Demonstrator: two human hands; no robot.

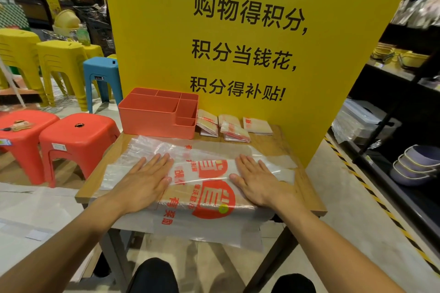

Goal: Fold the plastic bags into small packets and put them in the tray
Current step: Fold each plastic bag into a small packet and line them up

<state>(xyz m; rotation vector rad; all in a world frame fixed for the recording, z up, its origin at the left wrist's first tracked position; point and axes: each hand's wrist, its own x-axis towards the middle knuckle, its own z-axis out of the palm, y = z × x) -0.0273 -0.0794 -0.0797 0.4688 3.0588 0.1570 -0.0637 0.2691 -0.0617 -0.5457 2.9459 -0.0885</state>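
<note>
Now my left hand [142, 181] and right hand [259, 183] press flat, fingers [157, 162] straight, on the plastic bag [202, 171]; its long axis runs side to side across the counter [307, 190], tray [152, 121] beyond my left.

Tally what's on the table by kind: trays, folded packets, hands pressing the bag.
Tray: 1
Folded packets: 5, beside the tray, some overlapping
Hands flat on the unfolded bag: 2, left hand and right hand
Total: 8
</note>
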